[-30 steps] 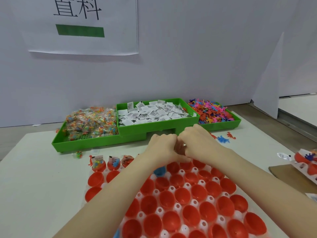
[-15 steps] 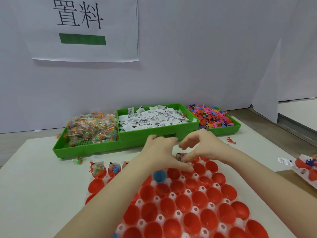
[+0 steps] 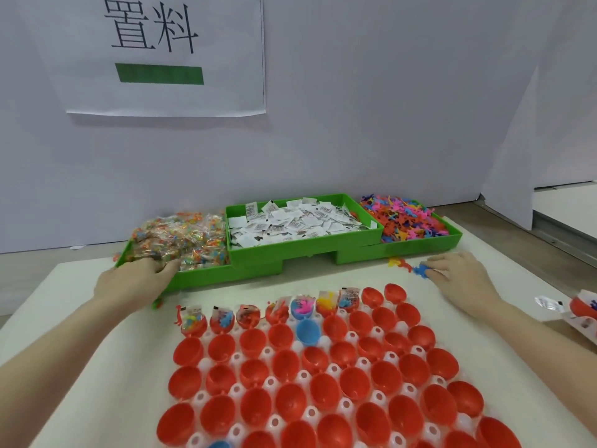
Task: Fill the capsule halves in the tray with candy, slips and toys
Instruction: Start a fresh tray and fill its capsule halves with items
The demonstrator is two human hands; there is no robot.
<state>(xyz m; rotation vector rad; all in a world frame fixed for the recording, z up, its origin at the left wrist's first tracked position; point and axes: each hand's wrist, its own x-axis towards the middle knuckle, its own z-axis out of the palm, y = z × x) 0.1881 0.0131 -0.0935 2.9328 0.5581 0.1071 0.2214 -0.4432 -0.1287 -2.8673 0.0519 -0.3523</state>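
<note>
Restocking: fetch one candy, one toy for the next empty red plastic capsule half (image 3: 372, 296), back row of the white tray (image 3: 268, 381).
Left hand (image 3: 135, 279): apart, fingers among wrapped candy packets (image 3: 181, 239); grip unclear.
Right hand (image 3: 460, 274): fingertips touching loose blue rubbery toy (image 3: 421, 270) beyond tray; grip unclear.
Tip: take singles.

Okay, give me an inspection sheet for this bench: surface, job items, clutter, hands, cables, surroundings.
Surface: white table.
Job items: capsule tray, seven back-row halves filled, the rest empty; green bins hold candy, slips and toys.
Clutter: loose toys by the right bin; filled capsules at the right edge.
Hands: left hand reaches into the candy; right hand touches a blue toy.
Cables: nothing seen.
Surroundings: white wall, paper sign.
</note>
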